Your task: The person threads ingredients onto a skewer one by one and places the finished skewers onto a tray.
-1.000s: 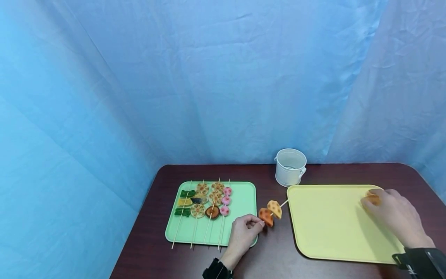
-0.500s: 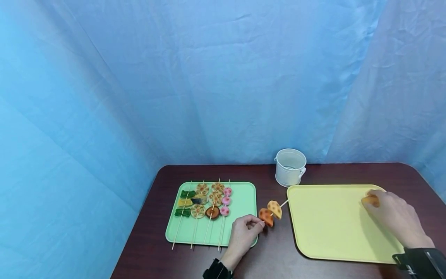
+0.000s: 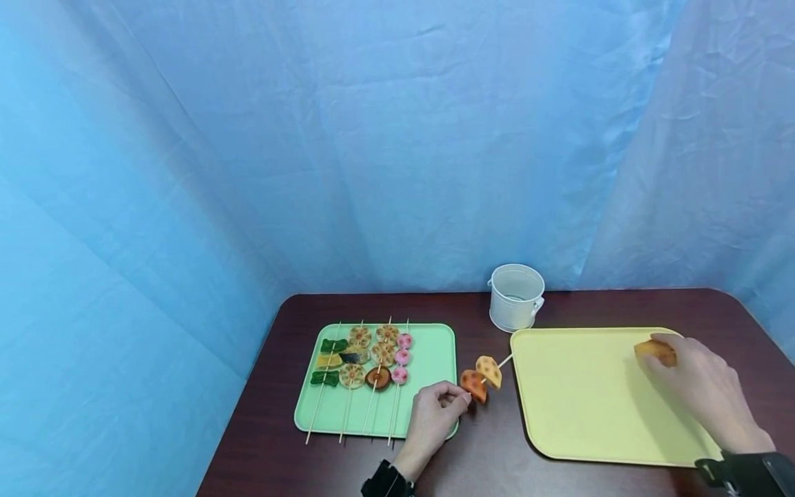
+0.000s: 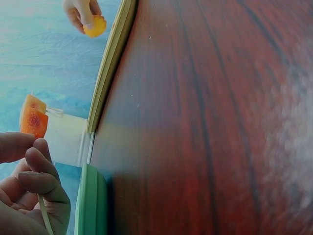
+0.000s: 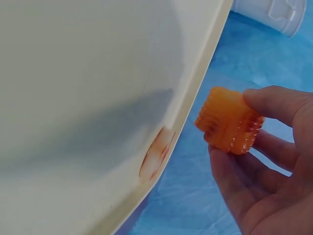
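My left hand (image 3: 435, 417) pinches a wooden skewer between thumb and fingers, beside the green tray. Two spotted half-round food pieces are threaded on it, an orange one (image 3: 474, 386) and a paler yellow one (image 3: 489, 373); the stick's tip points toward the yellow tray (image 3: 590, 400). Above that tray's far right part, my right hand (image 3: 704, 386) holds an orange-yellow food piece (image 5: 230, 120) between thumb and fingers. In the right wrist view its surface is ridged and shiny. A thin pale piece with reddish edges (image 5: 157, 154) appears against the tray's rim there.
The green tray (image 3: 431, 345) at the left bears several skewers with green, yellow, brown and pink pieces, their sticks overhanging the front edge. A white bucket (image 3: 512, 314) stands behind, between the trays. A blue curtain (image 3: 397, 152) hangs behind the dark table (image 3: 484, 449).
My right hand has moved slightly left with the orange-yellow piece, which now shows more fully. My left hand and the skewer stay where they were.
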### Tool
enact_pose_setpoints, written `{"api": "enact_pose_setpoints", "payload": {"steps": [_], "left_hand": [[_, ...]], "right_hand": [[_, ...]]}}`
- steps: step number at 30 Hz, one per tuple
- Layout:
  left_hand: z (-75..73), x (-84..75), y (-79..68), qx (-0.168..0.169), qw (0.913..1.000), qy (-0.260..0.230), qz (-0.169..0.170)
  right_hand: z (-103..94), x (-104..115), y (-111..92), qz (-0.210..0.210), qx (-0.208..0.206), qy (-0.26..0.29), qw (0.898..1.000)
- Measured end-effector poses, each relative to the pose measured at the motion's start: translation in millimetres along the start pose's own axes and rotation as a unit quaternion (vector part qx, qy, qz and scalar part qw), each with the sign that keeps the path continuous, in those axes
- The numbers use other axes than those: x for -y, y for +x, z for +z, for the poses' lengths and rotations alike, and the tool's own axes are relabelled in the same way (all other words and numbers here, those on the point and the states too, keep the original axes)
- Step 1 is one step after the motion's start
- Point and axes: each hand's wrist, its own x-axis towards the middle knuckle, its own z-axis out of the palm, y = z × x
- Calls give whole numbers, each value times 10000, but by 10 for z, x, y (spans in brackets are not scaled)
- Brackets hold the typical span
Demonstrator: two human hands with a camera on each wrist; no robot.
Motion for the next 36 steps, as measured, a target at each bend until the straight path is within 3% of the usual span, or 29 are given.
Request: {"api": "enact_pose_setpoints", "payload": {"steps": [16, 21, 25, 27, 29, 31, 34, 35, 36], "left_hand": [[22, 6, -6, 31, 9999, -117, -50], [16, 7, -3, 26, 9999, -105, -39], [17, 9, -5, 29, 9999, -123, -16], [19, 10, -6, 26, 9999, -134, -21], [21, 14, -8, 24, 9999, -139, -43], [27, 16, -9, 24, 9999, -134, -55], [35, 14, -14, 24, 9999, -104, -44], [37, 12, -16, 24, 9999, -105, -38], [39, 8, -19, 27, 9999, -118, -40]], "right_hand": [[153, 249, -116, 74, -469, 1411, 9889], [201, 413, -148, 253, -100, 1824, 9828], [208, 546, -161, 495, 497, 2517, 9652], [219, 602, -156, 718, 837, 3076, 9451], [239, 649, -146, 949, 1082, 3961, 9069], [257, 683, -139, 1112, 1237, 4931, 8539], [279, 714, -137, 1234, 1376, 6209, 7618], [285, 720, -137, 1244, 1411, 6440, 7415], [291, 726, -138, 1260, 1451, 6570, 7290]]}}
